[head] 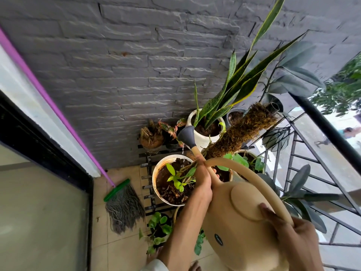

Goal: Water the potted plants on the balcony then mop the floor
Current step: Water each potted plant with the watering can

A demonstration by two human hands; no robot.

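Observation:
I hold a beige watering can (240,216) tilted forward with both hands. My left hand (203,182) grips the base of its spout, and my right hand (293,229) grips the arched handle at the rear. The grey rose head (186,134) drips water into a white pot (156,184) of wet dark soil with a small green plant and a mossy pole. Behind it stands a white pot with a snake plant (230,94). A grey string mop (123,210) with a purple handle leans against the wall on the left.
Small pots (151,138) sit on a black slatted stand by the grey stone wall (117,75). Leafy pots (160,229) crowd the tiled floor near my feet. A black metal railing (322,130) closes the right side. A glass door (39,212) fills the left.

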